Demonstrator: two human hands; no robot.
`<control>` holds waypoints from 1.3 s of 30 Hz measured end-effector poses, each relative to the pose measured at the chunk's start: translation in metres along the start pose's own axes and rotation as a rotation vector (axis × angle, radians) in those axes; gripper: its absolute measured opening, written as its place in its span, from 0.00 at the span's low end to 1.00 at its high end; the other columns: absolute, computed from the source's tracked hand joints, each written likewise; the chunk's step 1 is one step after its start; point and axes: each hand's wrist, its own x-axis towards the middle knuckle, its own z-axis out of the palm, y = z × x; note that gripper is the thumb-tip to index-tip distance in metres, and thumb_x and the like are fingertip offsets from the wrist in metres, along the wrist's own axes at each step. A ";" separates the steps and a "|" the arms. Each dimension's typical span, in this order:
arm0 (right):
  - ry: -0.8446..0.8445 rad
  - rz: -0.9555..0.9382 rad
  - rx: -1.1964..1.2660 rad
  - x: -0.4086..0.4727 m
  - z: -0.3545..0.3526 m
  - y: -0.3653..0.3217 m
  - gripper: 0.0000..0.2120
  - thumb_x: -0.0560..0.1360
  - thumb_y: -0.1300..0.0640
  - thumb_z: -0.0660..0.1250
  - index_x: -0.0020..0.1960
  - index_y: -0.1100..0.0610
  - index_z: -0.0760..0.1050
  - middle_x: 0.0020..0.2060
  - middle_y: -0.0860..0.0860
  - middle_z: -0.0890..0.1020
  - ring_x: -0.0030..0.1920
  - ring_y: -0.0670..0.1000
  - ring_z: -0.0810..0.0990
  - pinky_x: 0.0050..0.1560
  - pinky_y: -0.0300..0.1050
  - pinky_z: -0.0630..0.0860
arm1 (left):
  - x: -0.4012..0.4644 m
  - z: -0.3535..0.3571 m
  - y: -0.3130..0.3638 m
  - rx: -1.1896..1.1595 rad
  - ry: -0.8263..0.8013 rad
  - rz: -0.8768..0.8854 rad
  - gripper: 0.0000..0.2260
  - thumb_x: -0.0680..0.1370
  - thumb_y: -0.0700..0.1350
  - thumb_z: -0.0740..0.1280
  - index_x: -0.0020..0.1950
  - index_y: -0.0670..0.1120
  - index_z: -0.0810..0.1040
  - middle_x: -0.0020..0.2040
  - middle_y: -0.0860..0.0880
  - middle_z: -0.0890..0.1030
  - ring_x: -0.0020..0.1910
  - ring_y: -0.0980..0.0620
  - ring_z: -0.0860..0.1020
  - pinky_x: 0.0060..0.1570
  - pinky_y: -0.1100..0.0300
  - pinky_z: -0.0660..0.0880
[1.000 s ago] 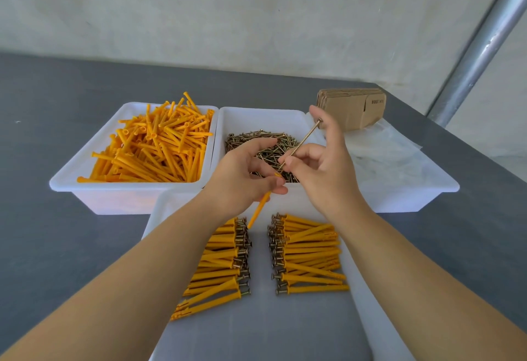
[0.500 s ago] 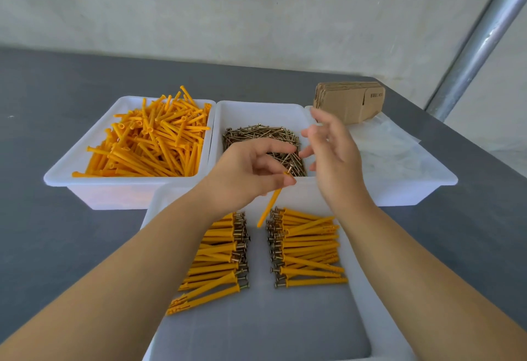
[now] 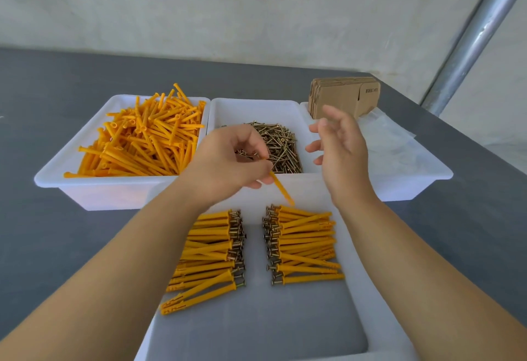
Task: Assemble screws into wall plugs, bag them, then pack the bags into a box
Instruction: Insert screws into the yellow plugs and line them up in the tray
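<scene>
The left hand (image 3: pixel 228 161) pinches one orange wall plug (image 3: pixel 281 188) above the near tray (image 3: pixel 379 303), tip angled toward the finished rows, likely ready to lay down. The right hand (image 3: pixel 340 149) hovers released by the screws (image 3: pixel 281 147).

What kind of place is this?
Probably a small hardware packing bench: a bin of orange wall plugs, a bin of screws, and flat cardboard boxes stacked on a grey table.
</scene>
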 end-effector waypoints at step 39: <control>-0.979 0.316 -1.109 0.060 0.064 0.017 0.26 0.79 0.56 0.65 0.76 0.52 0.65 0.75 0.52 0.66 0.73 0.56 0.66 0.71 0.49 0.67 | 0.026 -0.056 -0.055 0.913 0.280 -0.618 0.07 0.79 0.39 0.61 0.41 0.44 0.75 0.41 0.46 0.77 0.39 0.47 0.75 0.42 0.52 0.74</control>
